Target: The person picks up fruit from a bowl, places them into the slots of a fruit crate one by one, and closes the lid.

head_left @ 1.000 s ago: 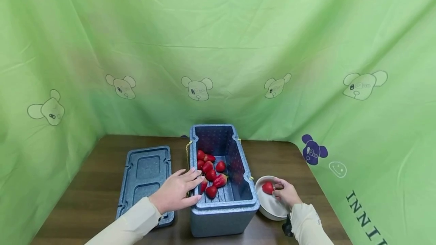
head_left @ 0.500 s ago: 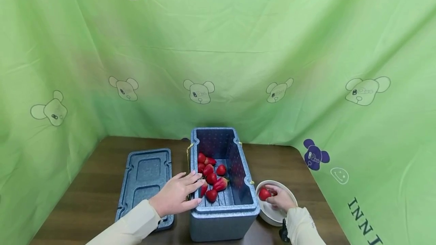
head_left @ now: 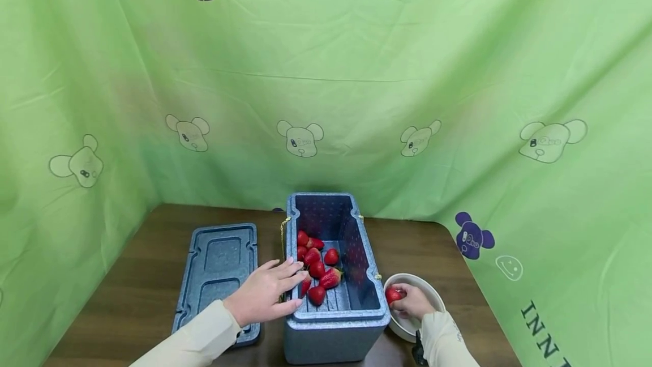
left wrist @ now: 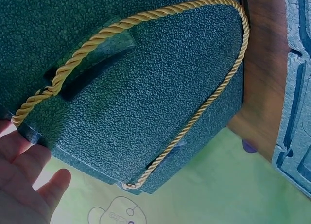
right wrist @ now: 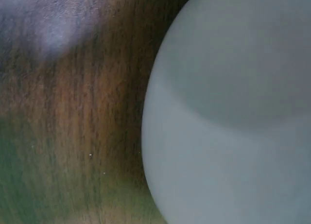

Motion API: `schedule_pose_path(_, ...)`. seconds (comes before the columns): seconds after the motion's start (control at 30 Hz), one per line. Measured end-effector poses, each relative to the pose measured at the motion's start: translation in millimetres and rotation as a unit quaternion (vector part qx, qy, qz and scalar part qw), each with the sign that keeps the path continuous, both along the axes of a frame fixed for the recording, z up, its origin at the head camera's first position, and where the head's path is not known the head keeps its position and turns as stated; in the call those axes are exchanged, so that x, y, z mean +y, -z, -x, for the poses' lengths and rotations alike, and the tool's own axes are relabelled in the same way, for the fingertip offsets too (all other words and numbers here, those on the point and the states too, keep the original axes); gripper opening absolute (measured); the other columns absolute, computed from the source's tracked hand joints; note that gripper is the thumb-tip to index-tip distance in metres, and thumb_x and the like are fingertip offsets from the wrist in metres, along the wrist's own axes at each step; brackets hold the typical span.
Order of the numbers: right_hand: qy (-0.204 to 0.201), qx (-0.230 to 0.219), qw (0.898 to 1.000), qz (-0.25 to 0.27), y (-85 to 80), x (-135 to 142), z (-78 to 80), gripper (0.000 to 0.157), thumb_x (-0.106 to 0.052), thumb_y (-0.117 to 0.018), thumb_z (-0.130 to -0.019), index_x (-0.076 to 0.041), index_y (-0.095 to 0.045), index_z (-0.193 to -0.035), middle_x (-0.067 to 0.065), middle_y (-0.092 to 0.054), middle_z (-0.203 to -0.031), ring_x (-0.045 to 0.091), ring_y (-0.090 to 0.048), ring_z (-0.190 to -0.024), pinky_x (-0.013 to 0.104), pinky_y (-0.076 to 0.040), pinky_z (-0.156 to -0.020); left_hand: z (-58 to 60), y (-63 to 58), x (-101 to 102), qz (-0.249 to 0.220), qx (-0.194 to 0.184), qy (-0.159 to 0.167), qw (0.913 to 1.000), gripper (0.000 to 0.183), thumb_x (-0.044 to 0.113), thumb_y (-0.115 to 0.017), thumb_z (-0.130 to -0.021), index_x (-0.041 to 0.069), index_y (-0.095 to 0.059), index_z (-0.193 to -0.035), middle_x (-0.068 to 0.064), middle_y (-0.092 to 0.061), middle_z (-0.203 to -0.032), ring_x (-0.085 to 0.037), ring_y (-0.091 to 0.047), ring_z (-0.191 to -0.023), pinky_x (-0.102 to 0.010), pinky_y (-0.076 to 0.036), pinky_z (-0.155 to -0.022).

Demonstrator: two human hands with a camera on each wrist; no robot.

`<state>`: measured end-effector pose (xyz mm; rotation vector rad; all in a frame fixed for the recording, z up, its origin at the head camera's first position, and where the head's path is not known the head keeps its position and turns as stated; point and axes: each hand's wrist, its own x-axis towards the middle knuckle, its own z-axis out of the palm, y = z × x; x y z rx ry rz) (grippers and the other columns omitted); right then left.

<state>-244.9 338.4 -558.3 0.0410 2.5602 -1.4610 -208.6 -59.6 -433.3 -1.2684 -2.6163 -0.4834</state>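
Note:
In the head view, my left hand rests on the left rim of a blue-grey foam box, fingers fairly straight. Several strawberries lie on the box's ribbed floor. To the right of the box stands a white bowl. Inside it, my right hand holds one strawberry by the bowl's left side; the fingertips are partly hidden. The left wrist view has my left fingers at the box's edge, near a yellow rope. Only the bowl's outer wall and wood fill the right wrist view.
The box's flat lid lies on the wooden table to the left, partly under my left forearm. A green printed curtain hangs behind the table and along both sides.
My right hand has shifted left within the bowl, bringing the strawberry close to the left rim. My left hand stays on the box rim. The head view has tilted slightly.

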Motion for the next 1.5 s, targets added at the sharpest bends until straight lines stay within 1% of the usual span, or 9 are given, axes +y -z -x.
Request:
schedule_pose_path(0.27, 0.019, -0.004, 1.000, -0.004, 5.9, -2, 0.9, 0.043, 0.010, -0.063, -0.067, 0.018, -0.053, -0.108, 0.012, -0.060, -0.083, 0.018, -0.058, -0.059, 0.033, -0.054, -0.053, 1.0, -2.6, 0, 0.011, -0.006, 0.005, 0.9999, 0.050, 0.041, -0.051, -0.096, 0.009, -0.057, -0.134, -0.009, -0.054, -0.137, -0.026, -0.047, -0.129, -0.049, -0.040, -0.100)
schedule_pose_path(0.43, 0.011, -0.004, 1.000, 0.009, 9.9, 0, 0.2, 0.045, 0.009, -0.061, -0.067, 0.020, -0.050, -0.109, 0.011, -0.061, -0.083, 0.018, -0.059, -0.062, 0.034, -0.055, -0.054, 0.8, -2.1, 0, 0.015, -0.006, 0.007, 0.9998, 0.051, 0.042, -0.049, -0.097, 0.008, -0.057, -0.134, -0.009, -0.054, -0.137, -0.026, -0.048, -0.129, -0.049, -0.040, -0.100)
schedule_pose_path(0.6, -0.001, -0.012, 1.000, 0.026, 7.4, 2, -1.0, 0.046, 0.009, -0.063, -0.068, 0.021, -0.049, -0.110, 0.010, -0.062, -0.083, 0.018, -0.061, -0.065, 0.034, -0.056, -0.055, 0.5, -1.3, 0, 0.011, -0.011, 0.008, 0.9999, 0.051, 0.042, -0.048, -0.097, 0.009, -0.057, -0.134, -0.009, -0.054, -0.137, -0.026, -0.048, -0.129, -0.049, -0.040, -0.100)
schedule_pose_path(0.83, -0.008, -0.007, 1.000, 0.025, -8.2, 2, -0.4, 0.044, 0.007, -0.068, -0.071, 0.020, -0.051, -0.109, 0.016, -0.063, -0.088, 0.022, -0.062, -0.072, 0.038, -0.057, -0.059, 0.5, -2.0, -2, 0.003, -0.008, 0.007, 0.9999, 0.050, 0.040, -0.053, -0.095, 0.008, -0.058, -0.133, -0.009, -0.054, -0.137, -0.028, -0.048, -0.128, -0.050, -0.040, -0.100)
schedule_pose_path(0.93, -0.017, -0.001, 1.000, 0.021, -14.5, 4, 0.0, 0.043, 0.007, -0.067, -0.072, 0.021, -0.051, -0.109, 0.018, -0.064, -0.089, 0.021, -0.061, -0.076, 0.035, -0.056, -0.063, 0.7, -3.0, -2, 0.002, -0.011, 0.007, 0.9999, 0.050, 0.038, -0.055, -0.094, 0.008, -0.058, -0.133, -0.009, -0.054, -0.137, -0.027, -0.047, -0.129, -0.050, -0.039, -0.101)
schedule_pose_path(1.1, -0.031, 0.007, 0.999, 0.007, -24.1, 9, 1.4, 0.043, 0.005, -0.067, -0.072, 0.020, -0.052, -0.109, 0.016, -0.065, -0.087, 0.018, -0.059, -0.075, 0.032, -0.054, -0.064, 0.4, -2.2, -1, 0.006, -0.012, 0.006, 0.9999, 0.051, 0.040, -0.053, -0.095, 0.008, -0.058, -0.133, -0.009, -0.053, -0.138, -0.027, -0.046, -0.130, -0.050, -0.039, -0.101)
schedule_pose_path(1.23, -0.017, -0.003, 1.000, -0.004, -37.4, 12, 4.6, 0.043, 0.004, -0.069, -0.073, 0.018, -0.052, -0.110, 0.016, -0.065, -0.088, 0.021, -0.062, -0.069, 0.037, -0.056, -0.061, -0.3, 0.3, 0, 0.006, 0.007, 0.004, 1.0000, 0.050, 0.041, -0.050, -0.096, 0.007, -0.058, -0.133, -0.010, -0.053, -0.137, -0.028, -0.048, -0.128, -0.050, -0.040, -0.100)
schedule_pose_path(1.37, -0.022, -0.003, 1.000, -0.018, -52.4, 15, 9.5, 0.044, 0.003, -0.070, -0.075, 0.016, -0.052, -0.113, 0.018, -0.064, -0.091, 0.027, -0.064, -0.071, 0.040, -0.056, -0.062, -1.3, 1.1, 0, 0.022, 0.031, -0.001, 0.9993, 0.048, 0.039, -0.050, -0.097, 0.008, -0.058, -0.133, -0.009, -0.054, -0.137, -0.027, -0.048, -0.129, -0.049, -0.039, -0.101)
schedule_pose_path(1.5, -0.037, 0.015, 0.999, -0.036, -68.6, 18, 13.0, 0.045, 0.003, -0.070, -0.075, 0.016, -0.053, -0.114, 0.019, -0.065, -0.092, 0.024, -0.063, -0.077, 0.035, -0.055, -0.066, -2.8, 3.0, 0, 0.034, 0.073, 0.005, 0.9967, 0.045, 0.036, -0.050, -0.097, 0.009, -0.060, -0.132, -0.007, -0.055, -0.136, -0.026, -0.048, -0.128, -0.046, -0.041, -0.100)
